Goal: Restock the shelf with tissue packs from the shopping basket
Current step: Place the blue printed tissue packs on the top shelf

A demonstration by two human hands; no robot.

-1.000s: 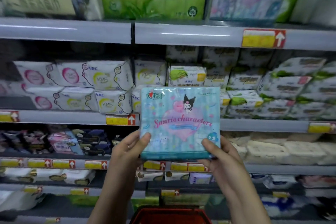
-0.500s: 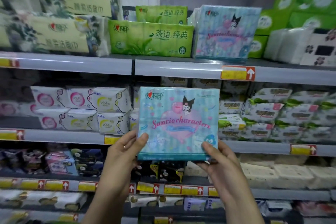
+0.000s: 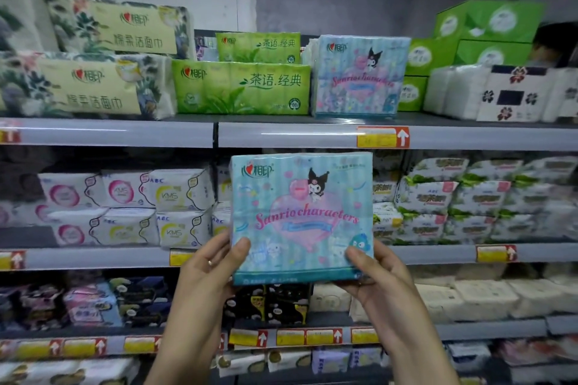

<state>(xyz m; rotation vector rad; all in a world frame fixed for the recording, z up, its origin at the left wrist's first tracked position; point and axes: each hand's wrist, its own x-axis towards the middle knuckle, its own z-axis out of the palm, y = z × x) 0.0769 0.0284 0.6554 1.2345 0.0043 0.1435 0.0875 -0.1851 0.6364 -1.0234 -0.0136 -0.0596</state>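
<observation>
A light blue tissue pack (image 3: 300, 216) printed with pink cartoon characters is held upright in front of the middle shelf. My left hand (image 3: 209, 266) grips its lower left corner, thumb on the front. My right hand (image 3: 375, 272) grips its lower right corner the same way. A matching blue pack (image 3: 359, 76) stands on the top shelf (image 3: 312, 134), directly above the held one. The shopping basket is out of view.
On the top shelf, green tissue packs (image 3: 240, 87) sit left of the matching pack, floral packs (image 3: 84, 84) further left, green boxes (image 3: 488, 37) and white packs (image 3: 488, 94) to the right. Lower shelves are filled with small white and dark packets.
The view has tilted upward, bringing the top shelf into sight and dropping the red basket out of frame. Both hands have raised the blue pack slightly toward the top shelf.
</observation>
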